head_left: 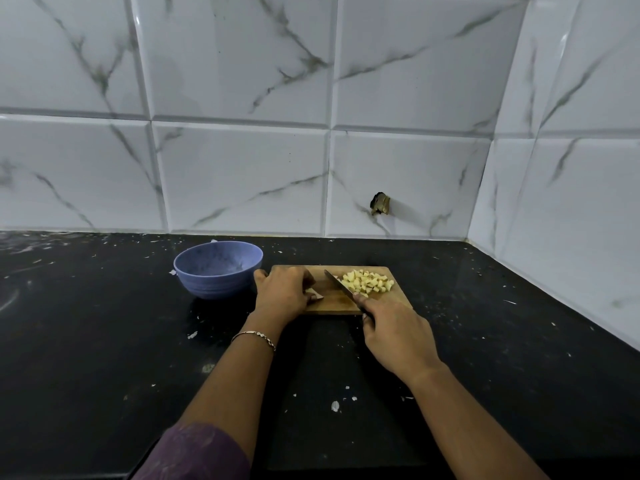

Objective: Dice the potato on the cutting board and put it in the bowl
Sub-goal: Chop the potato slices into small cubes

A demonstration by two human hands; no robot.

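Observation:
A small wooden cutting board (332, 301) lies on the black counter. A heap of pale yellow potato dice (369, 281) sits on its right half. My left hand (282, 294) rests on the board's left end, its fingers curled over a small potato piece (314, 294) that is mostly hidden. My right hand (394, 336) grips the dark handle of a knife (341, 287); the blade slants up and left over the board, between the piece and the dice. A blue bowl (218, 270) stands just left of the board and looks empty.
The black counter (104, 341) is speckled with white flecks and scraps. White marble-look tiled walls (242, 150) close the back and the right side, meeting in a corner at the far right. A dark hole (380, 203) marks the back wall above the board.

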